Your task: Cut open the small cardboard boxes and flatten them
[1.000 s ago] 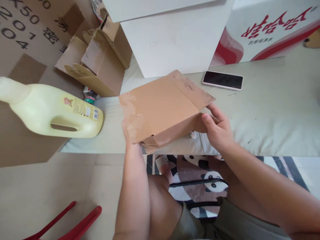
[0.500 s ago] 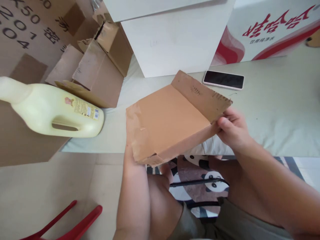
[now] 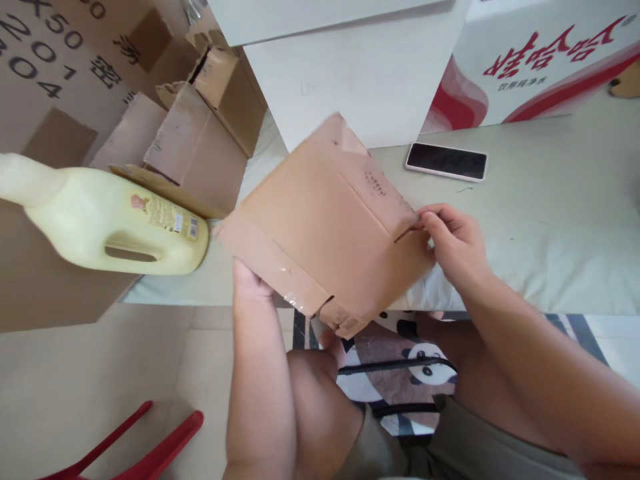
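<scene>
A brown cardboard box (image 3: 320,213), flattened-looking with flaps along its edges, is held tilted above my lap. Clear tape shines on its near left flap. My right hand (image 3: 453,243) pinches the corner of the right-hand flap between thumb and fingers. Beneath the left edge of the cardboard is my left hand (image 3: 251,280), which supports it from below; most of its fingers are hidden by the box.
A pale yellow jug (image 3: 100,220) lies at the left, beside open cardboard boxes (image 3: 200,153). White boxes (image 3: 340,93) stand at the back. A phone (image 3: 447,161) rests on the green-covered surface (image 3: 545,220). Red legs (image 3: 165,447) show at lower left.
The cardboard box has turned and tilted, its left corner moving further left and its flaps spreading flatter. My right hand has shifted slightly up and left, and my left hand has moved left.
</scene>
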Demonstrator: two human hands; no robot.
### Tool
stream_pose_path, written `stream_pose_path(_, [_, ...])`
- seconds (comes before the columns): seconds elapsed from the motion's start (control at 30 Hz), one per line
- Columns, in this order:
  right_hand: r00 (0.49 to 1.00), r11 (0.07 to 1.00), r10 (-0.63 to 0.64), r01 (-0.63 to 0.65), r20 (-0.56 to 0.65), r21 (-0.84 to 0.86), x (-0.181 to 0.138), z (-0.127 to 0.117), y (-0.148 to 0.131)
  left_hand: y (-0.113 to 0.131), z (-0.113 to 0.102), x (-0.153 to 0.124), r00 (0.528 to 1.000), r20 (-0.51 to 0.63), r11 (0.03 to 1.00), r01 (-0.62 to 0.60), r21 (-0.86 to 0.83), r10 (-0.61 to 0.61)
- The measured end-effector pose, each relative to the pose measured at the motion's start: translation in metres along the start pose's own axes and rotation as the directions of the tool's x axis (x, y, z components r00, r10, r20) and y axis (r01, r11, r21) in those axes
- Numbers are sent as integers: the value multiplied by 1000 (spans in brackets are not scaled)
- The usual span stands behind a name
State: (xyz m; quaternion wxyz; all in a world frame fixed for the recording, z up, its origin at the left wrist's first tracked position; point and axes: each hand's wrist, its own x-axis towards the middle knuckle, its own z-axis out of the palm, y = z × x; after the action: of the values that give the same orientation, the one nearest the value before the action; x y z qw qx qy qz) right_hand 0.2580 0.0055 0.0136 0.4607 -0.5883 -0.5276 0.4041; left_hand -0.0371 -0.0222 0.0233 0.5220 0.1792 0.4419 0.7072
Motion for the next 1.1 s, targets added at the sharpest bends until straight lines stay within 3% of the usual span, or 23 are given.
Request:
stream_pose_path(0.1, [1000, 991, -3, 5, -15, 134, 4, 2, 4, 4, -6, 3, 983, -123, 990, -140, -6, 139])
stream_pose_path(0.23, [962, 881, 137, -227, 237, 414, 1, 9, -1, 6, -3, 5, 956, -223, 976, -208, -55, 191])
stream_pose_path(0.3, [955, 838, 124, -246, 269, 487, -4, 13, -3, 6, 1, 6, 952, -246, 974, -210, -89, 183])
stream_pose_path(0.4, [943, 838, 127, -269, 309, 475, -13, 16, -3, 5, 3, 6, 961, -220, 974, -195, -118, 165])
stream_pose_path(0.57, [867, 873, 204, -371, 455, 315, -28, 9, -10, 6, 3, 6, 978, -151, 982, -159, -98, 143])
stream_pose_path(0.77, [936, 734, 293, -350, 193, 583, -31, -15, -40, 7, 19, 0, 990, -140, 973, 2, -230, -35])
stream_pose_path(0.83, [941, 742, 300, -333, 157, 582, -33, -34, -49, 6, 22, -4, 980, -155, 973, 88, -215, -123])
stream_pose_path(0.9, [952, 801, 288, -299, 104, 519, -37, -62, -57, 4, 24, -6, 977, -142, 974, 131, -182, -158])
stream_pose_path(1.0, [963, 878, 196, -88, -184, 470, -41, -121, -70, 1, 27, -8, 979, -118, 977, 148, -153, -167])
stream_pose_path(1.07, [918, 923, 118, 39, -379, 382, -41, -167, -77, -1, 30, -8, 979, -116, 978, 153, -141, -170])
stream_pose_path(1.1, [858, 947, 71, 101, -508, 304, -40, -193, -79, -2, 31, -7, 979, -115, 979, 154, -135, -170])
